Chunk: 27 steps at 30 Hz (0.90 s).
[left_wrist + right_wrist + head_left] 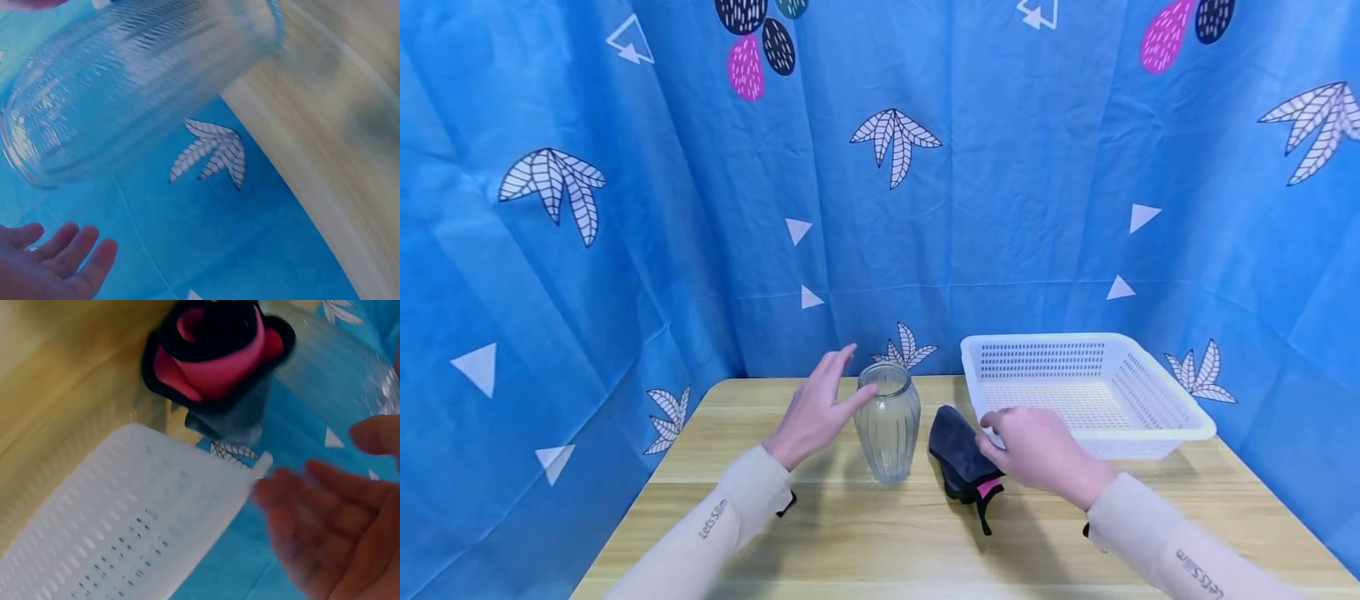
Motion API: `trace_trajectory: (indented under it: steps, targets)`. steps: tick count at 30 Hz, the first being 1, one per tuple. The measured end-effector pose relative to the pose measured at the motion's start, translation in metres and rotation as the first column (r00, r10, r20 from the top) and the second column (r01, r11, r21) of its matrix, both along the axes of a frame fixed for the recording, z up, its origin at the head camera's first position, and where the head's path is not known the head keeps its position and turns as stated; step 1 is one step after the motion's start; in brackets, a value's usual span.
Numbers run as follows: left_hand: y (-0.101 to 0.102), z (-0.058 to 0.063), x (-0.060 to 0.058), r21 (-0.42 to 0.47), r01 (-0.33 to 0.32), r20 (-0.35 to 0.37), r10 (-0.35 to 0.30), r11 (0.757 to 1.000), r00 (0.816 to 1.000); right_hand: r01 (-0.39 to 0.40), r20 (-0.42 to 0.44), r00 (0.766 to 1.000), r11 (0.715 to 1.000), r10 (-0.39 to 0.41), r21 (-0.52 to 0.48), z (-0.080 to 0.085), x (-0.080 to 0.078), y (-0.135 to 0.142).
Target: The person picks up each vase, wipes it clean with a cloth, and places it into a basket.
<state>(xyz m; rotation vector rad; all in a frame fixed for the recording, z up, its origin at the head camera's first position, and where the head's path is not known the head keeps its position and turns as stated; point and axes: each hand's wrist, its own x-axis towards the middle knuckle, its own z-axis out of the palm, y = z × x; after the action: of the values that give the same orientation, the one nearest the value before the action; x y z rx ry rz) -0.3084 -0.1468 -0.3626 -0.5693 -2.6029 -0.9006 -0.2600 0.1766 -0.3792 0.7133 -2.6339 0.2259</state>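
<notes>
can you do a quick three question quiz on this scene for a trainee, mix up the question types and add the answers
1. Multiple choice: which colour shows inside the dark cloth item?
a) yellow
b) pink
c) green

2. True or false: the glass vase is lying on its side on the table.

3. Fill in the missing word: of the two hands, the ____ hand is nearer the white basket.

Key:
1. b) pink
2. False; the glass vase stands upright.
3. right; the right hand is beside the white basket, while the left hand is by the glass vase.
</notes>
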Motion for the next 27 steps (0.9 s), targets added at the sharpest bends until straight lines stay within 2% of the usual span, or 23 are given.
trace_trajectory:
  steps: [5, 7, 10, 15, 20, 22, 27]
  targets:
    - [0.017, 0.003, -0.004, 0.027, 0.023, -0.025, -0.023, 0.999, 0.999, 0.078, -0.131, 0.989, 0.997, -0.074, 0.024, -0.014, 0.009, -0.004]
    - [0.022, 0.002, -0.006, 0.021, 0.024, -0.023, -0.024, 0.999, 0.999, 0.088, -0.136, 0.987, 0.996, -0.084, 0.022, -0.018, 0.011, -0.005]
    - [0.029, 0.0, -0.008, 0.013, 0.021, -0.014, -0.021, 1.0, 1.0, 0.118, -0.097, 0.989, 0.993, -0.115, 0.018, -0.023, 0.016, -0.006]
    - [0.037, -0.004, -0.011, 0.019, 0.022, 0.004, -0.022, 1.0, 1.0, 0.207, 0.021, 0.978, 0.978, -0.207, 0.034, -0.03, 0.021, -0.005]
    - [0.04, -0.008, -0.013, 0.014, 0.015, 0.034, -0.016, 1.0, 0.999, 0.257, 0.162, 0.953, 0.966, -0.255, 0.007, -0.037, 0.02, -0.005]
    - [0.041, -0.01, -0.013, 0.015, 0.017, 0.044, -0.018, 1.0, 0.999, 0.276, 0.243, 0.934, 0.961, -0.261, -0.031, -0.04, 0.018, -0.005]
    - [0.042, -0.013, -0.013, 0.028, 0.016, 0.047, -0.017, 0.999, 0.999, 0.324, 0.448, 0.863, 0.936, -0.233, -0.136, -0.052, 0.01, -0.007]
